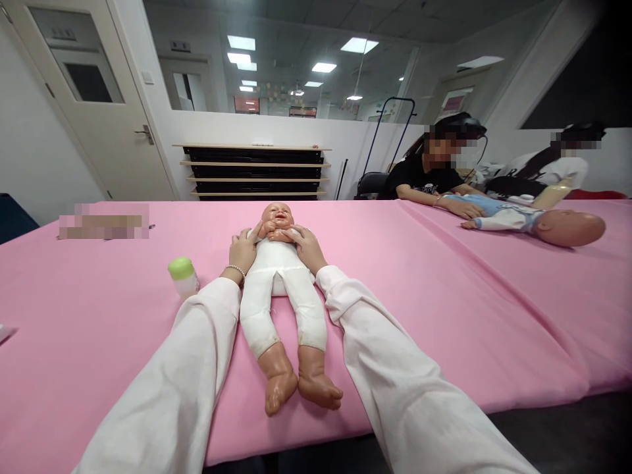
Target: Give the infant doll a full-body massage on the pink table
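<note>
A baby doll (282,257) with a white cloth body lies on its back on the pink-covered table (395,276), its head away from me and its bare feet toward me. Its small hands are crossed over its chest. My left hand (243,249), below which a beaded bracelet circles the wrist, grips the doll's arm on the left side. On the other side, my right hand (310,247) grips the doll's other arm. My fingers curl over the arms near the chest, and my thumbs are partly hidden.
A small jar with a green lid (182,276) stands left of my left forearm. A blurred-out item (103,222) lies at the far left. Across the table at right, a person in black (429,171) handles another doll (533,220). Another person in white (553,171) sits beyond.
</note>
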`<state>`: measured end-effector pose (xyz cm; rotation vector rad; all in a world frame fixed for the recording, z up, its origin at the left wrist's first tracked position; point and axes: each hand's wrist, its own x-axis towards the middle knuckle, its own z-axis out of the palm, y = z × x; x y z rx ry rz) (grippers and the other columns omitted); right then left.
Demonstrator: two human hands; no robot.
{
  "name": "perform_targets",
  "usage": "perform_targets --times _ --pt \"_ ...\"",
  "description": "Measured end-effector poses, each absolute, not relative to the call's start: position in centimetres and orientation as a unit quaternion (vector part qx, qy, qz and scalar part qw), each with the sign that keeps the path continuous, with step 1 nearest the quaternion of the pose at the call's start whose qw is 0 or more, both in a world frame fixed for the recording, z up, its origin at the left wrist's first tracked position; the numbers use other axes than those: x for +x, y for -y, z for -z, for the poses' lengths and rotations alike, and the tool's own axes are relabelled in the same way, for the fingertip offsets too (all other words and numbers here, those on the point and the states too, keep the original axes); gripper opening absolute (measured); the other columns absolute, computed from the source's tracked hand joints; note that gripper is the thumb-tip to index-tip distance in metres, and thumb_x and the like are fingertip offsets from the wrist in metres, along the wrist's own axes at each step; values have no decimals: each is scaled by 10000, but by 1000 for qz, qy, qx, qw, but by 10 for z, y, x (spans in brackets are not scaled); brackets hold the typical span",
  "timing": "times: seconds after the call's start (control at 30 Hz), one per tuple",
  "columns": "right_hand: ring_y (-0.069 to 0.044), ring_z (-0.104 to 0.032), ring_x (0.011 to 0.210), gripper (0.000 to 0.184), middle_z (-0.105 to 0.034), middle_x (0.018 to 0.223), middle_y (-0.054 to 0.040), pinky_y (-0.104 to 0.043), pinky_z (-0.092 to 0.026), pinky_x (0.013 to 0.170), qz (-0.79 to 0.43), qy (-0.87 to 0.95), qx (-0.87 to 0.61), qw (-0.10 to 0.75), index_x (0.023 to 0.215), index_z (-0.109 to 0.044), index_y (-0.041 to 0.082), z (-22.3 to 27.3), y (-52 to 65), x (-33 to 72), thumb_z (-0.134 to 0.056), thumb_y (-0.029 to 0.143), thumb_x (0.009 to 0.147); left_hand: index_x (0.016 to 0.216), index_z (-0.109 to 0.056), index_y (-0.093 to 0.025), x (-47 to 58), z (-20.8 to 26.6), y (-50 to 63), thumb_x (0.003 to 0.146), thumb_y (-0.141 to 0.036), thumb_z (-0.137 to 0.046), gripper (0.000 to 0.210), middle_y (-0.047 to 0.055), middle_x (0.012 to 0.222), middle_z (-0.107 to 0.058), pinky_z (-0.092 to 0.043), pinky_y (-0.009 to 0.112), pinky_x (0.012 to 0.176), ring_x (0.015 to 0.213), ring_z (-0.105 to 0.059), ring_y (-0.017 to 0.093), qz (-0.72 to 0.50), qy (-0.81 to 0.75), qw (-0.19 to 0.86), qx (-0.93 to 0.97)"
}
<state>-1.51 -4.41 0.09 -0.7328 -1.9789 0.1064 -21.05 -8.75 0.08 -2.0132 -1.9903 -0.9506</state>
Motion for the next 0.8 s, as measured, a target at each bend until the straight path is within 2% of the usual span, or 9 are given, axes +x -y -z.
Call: perform_targets --times 0.17,0.33,0.43,0.57,0.7,0.8 --pt "-181 -467 1117 385 -574 1168 -37 -383 -349 1015 -34 813 -309 493 1095 -633 243 0 44 -14 -357 144 844 1381 -328 -324 -211 1 87 834 -114 -360 587 87 1256 -494 -387 390 891 1017 -464 252 327 662 79 -669" --pt "-183 -462 1139 470 -533 1204 -60 -385 -348 1030 -49 785 -332 521 1170 -571 231 3 47 -10 -396 81 761 1423 -238 -213 -212 4 85 854 -204 -404 592 126 1228 -517 -353 416 955 1106 -472 254 412 653 43 -634" --pt "-175 -455 1160 487 -512 1220 -77 -368 -352 1033 -89 726 -352 585 1202 -527 201 3 50 -7 -418 92 740 1446 -119 -186 -213 5 88 838 -233 -457 698 135 1230 -521 -377 431 945 1100 -500 267 486 664 1 -568" --pt "-159 -484 1140 498 -506 1238 -85 -356 -381 1004 -179 571 -396 697 1232 -454 170 5 45 -3 -488 174 735 1446 -10 -246 -216 6 90 856 -290 -469 749 116 1306 -479 -447 438 858 1057 -555 278 568 672 -67 -470" --pt "-151 -547 1056 556 -523 1209 -120 -368 -437 940 -231 445 -447 741 1267 -348 139 14 28 10 -476 184 729 1430 24 -118 -221 9 87 885 -314 -436 739 200 1233 -520 -447 458 831 1033 -576 295 604 701 -115 -360" --pt "-193 -511 1136 500 -469 1242 -195 -405 -419 964 -226 350 -498 760 1242 -297 78 20 19 20 -393 190 764 1401 80 -46 -225 12 86 913 -316 -366 714 250 1349 -378 -419 433 892 1170 -483 287 620 705 -115 -325"
